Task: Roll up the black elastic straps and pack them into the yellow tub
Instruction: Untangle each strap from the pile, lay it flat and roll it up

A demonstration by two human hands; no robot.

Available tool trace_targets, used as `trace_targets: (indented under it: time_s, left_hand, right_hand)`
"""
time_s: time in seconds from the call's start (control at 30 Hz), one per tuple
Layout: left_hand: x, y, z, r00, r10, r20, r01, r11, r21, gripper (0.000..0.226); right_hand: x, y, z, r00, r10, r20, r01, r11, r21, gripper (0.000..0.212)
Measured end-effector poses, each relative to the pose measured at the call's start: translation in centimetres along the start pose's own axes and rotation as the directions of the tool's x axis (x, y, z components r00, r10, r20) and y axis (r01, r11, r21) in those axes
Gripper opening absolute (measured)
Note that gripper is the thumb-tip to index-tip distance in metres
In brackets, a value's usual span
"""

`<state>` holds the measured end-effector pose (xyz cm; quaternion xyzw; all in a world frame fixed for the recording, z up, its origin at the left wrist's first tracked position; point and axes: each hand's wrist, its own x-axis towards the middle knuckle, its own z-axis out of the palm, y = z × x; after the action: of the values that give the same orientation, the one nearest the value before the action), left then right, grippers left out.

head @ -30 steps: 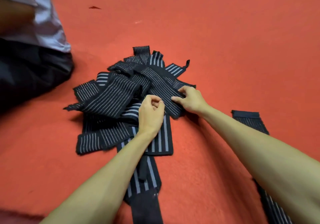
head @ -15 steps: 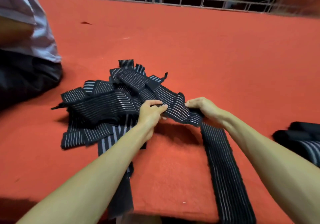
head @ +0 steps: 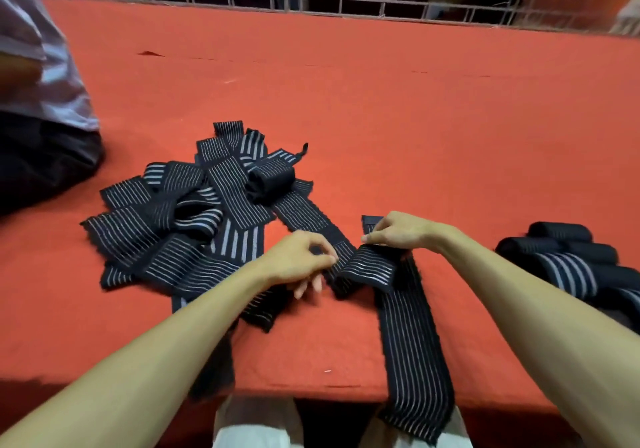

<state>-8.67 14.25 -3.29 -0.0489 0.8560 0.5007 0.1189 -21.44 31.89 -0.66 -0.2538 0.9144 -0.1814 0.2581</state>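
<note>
– Black elastic strap point(head: 414, 343): where does it lie?
– Just right of the loose pile point(head: 180, 232) of striped straps. Its far end is folded over in a short first turn. The rest runs flat to the near edge of the orange table point(head: 433, 118) and hangs over it.
– Hands?
– Close together at the fold, not touching each other. Left hand point(head: 298, 262) pinches the fold's left edge between thumb and forefinger. Right hand point(head: 403, 232) curls over the fold from above and grips it.
– Edges and open room?
– Bare orange cloth spreads beyond the pile up to a metal railing point(head: 311, 0) at the far edge. Well right of the pile lie several rolled straps point(head: 561, 257). One roll point(head: 272, 179) sits on the pile's far side.
– Hidden or unclear?
– The left hand's lower fingers are blurred. A neighbouring strap from the pile ends beside the fold; whether the left hand touches it too cannot be told. The right forearm covers part of the rolled straps. Left of the pile, a second person point(head: 41, 83) is cut off by the frame.
</note>
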Motion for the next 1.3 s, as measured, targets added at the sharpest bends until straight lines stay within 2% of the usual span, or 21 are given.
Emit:
trace_targets:
  time_s: [0.07, 0.13, 0.2, 0.27, 0.33, 0.4, 0.47, 0.53, 0.6, 0.63, 0.67, 0.73, 0.8, 0.87, 0.97, 1.0, 1.07, 1.13, 1.2, 1.23, 1.3]
  left_hand:
    - [0.3, -0.4, -1.9, 0.975, 0.048, -0.215, -0.048, 0.999, 0.01, 0.009]
    - [1.0, -1.6, -3.7, 0.912, 0.068, -0.405, -0.074, 0.997, 0.002, 0.01]
    - [2.1, -3.3, -5.1, 0.843, 0.077, -0.533, -0.071, 0.997, 0.031, 0.012]
    - [3.4, -5.2, -6.1, 0.791, 0.107, -0.602, -0.052, 0.993, 0.108, 0.012]
    - [5.0, -6.9, -7.1, 0.744, 0.209, -0.635, -0.064, 0.968, 0.243, 0.011]
    - [6.8, -8.0, -7.9, 0.717, 0.322, -0.618, -0.057, 0.911, 0.409, 0.029]
    - [8.7, -8.1, -8.7, 0.743, 0.355, -0.568, -0.023, 0.861, 0.509, 0.05]
    - [10.3, -8.0, -9.2, 0.779, 0.364, -0.51, 0.029, 0.793, 0.609, 0.058]
    - [11.4, -8.3, -9.7, 0.769, 0.399, -0.499, 0.071, 0.723, 0.687, 0.046]
    - [11.5, -8.5, -10.0, 0.738, 0.399, -0.544, 0.079, 0.75, 0.657, 0.034]
    - [11.4, -8.4, -10.2, 0.691, 0.372, -0.62, 0.071, 0.818, 0.571, 0.025]
    - [10.9, -8.2, -10.6, 0.609, 0.283, -0.741, 0.005, 0.933, 0.36, 0.018]
    - [10.0, -7.5, -11.1, 0.559, 0.246, -0.792, -0.062, 0.965, 0.256, 0.018]
    - [8.9, -6.8, -11.5, 0.533, 0.228, -0.815, -0.127, 0.974, 0.19, 0.025]
    - [7.1, -5.6, -11.6, 0.48, 0.224, -0.848, -0.211, 0.968, 0.136, 0.032]
    - [6.7, -5.5, -11.3, 0.481, 0.222, -0.848, -0.214, 0.968, 0.132, 0.033]
    - [6.4, -6.1, -11.0, 0.548, 0.203, -0.811, -0.147, 0.978, 0.146, 0.029]
    - [6.0, -7.0, -10.1, 0.65, 0.152, -0.744, 0.037, 0.972, 0.232, 0.021]
    - [5.4, -7.5, -8.8, 0.671, 0.17, -0.721, 0.218, 0.885, 0.411, 0.023]
    - [5.2, -7.6, -8.2, 0.667, 0.252, -0.701, 0.21, 0.839, 0.502, 0.027]
    - [4.9, -7.1, -7.0, 0.67, 0.463, -0.58, -0.008, 0.786, 0.618, 0.029]
  right_hand:
    - [1.4, -0.9, 0.0, 0.998, -0.036, -0.058, 0.032, 0.997, -0.069, 0.034]
    - [2.8, -1.9, 0.0, 0.991, -0.074, -0.113, 0.061, 0.992, -0.109, 0.032]
    - [4.5, -3.0, 0.2, 0.983, -0.105, -0.151, 0.094, 0.992, -0.078, 0.026]
    - [6.2, -4.1, 0.7, 0.969, -0.136, -0.206, 0.134, 0.991, -0.024, 0.021]
    - [8.4, -5.2, 1.4, 0.952, -0.139, -0.272, 0.155, 0.987, 0.038, 0.017]
    - [10.6, -6.0, 2.2, 0.939, -0.103, -0.327, 0.155, 0.979, 0.135, 0.01]
    - [12.6, -6.4, 3.2, 0.937, -0.075, -0.343, 0.147, 0.971, 0.19, 0.01]
    - [14.1, -6.6, 4.3, 0.939, -0.064, -0.338, 0.132, 0.974, 0.184, 0.027]
    - [15.1, -6.8, 5.4, 0.934, -0.036, -0.355, 0.117, 0.97, 0.211, 0.048]
    - [15.6, -7.0, 5.8, 0.929, -0.015, -0.369, 0.104, 0.969, 0.224, 0.056]
    - [15.7, -7.2, 6.0, 0.925, 0.008, -0.379, 0.085, 0.97, 0.226, 0.059]
    - [15.8, -7.4, 5.7, 0.932, 0.031, -0.362, 0.055, 0.973, 0.222, 0.054]
    - [15.2, -7.7, 4.8, 0.946, 0.031, -0.324, 0.055, 0.966, 0.254, 0.034]
    - [14.3, -7.5, 3.8, 0.957, 0.023, -0.291, 0.09, 0.925, 0.369, 0.007]
    - [12.3, -6.3, 1.9, 0.978, 0.003, -0.207, 0.091, 0.891, 0.444, 0.024]
    - [11.2, -5.7, 1.2, 0.98, 0.001, -0.201, 0.085, 0.905, 0.418, 0.025]
    - [9.7, -4.6, 0.2, 0.977, 0.003, -0.214, 0.076, 0.93, 0.361, 0.023]
    - [8.3, -3.6, -0.2, 0.982, 0.004, -0.188, 0.051, 0.957, 0.287, 0.019]
    - [7.6, -3.1, 0.0, 0.992, -0.002, -0.126, 0.023, 0.985, 0.172, 0.016]
    - [7.5, -3.0, 0.3, 0.996, -0.009, -0.088, 0.017, 0.995, 0.095, 0.015]
    - [7.4, -2.8, 0.9, 0.998, -0.005, -0.059, 0.001, 0.997, -0.077, 0.006]
